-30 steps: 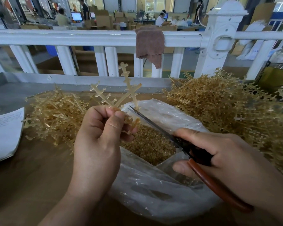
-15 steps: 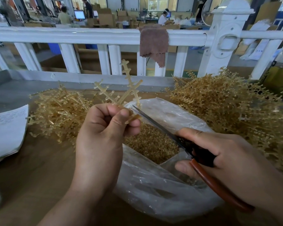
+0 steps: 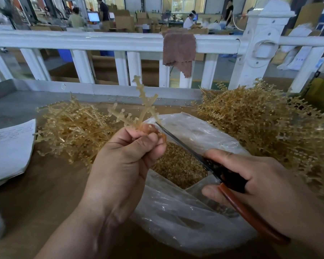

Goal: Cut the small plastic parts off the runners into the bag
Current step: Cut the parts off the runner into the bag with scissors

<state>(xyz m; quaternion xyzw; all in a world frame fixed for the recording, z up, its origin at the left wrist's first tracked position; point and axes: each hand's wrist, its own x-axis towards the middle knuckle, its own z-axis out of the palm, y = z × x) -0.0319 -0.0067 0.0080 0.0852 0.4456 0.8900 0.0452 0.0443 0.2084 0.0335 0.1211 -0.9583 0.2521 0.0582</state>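
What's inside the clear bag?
A heap of small amber cut parts shows in the open mouth of the bag. Its depth is hidden by crumpled film, the left hand and the scissors.

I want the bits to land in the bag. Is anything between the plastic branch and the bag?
Nothing visible. The left hand holds the plastic branch over the open bag, and the scissors in the right hand reach it from the side.
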